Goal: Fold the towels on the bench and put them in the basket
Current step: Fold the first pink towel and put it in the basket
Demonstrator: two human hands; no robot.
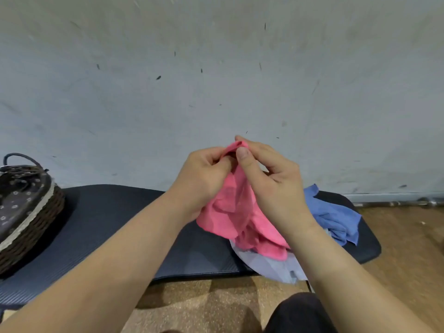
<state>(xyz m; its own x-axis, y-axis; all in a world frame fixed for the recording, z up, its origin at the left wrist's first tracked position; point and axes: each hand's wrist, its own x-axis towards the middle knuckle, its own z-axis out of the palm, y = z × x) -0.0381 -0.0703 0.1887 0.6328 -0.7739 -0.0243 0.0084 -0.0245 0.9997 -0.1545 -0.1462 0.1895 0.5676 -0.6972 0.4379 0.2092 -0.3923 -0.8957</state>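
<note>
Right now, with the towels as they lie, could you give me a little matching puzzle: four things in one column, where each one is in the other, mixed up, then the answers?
Things
1. pink towel
2. blue towel
3. pale towel
4. basket

Places
A. left end of the bench
B. lifted, pinched by the left hand and right hand
C. right end of the bench, towards the wall
D. drooping over the bench's front edge, partly under another towel

Pairs: 1-B, 2-C, 3-D, 4-A
</note>
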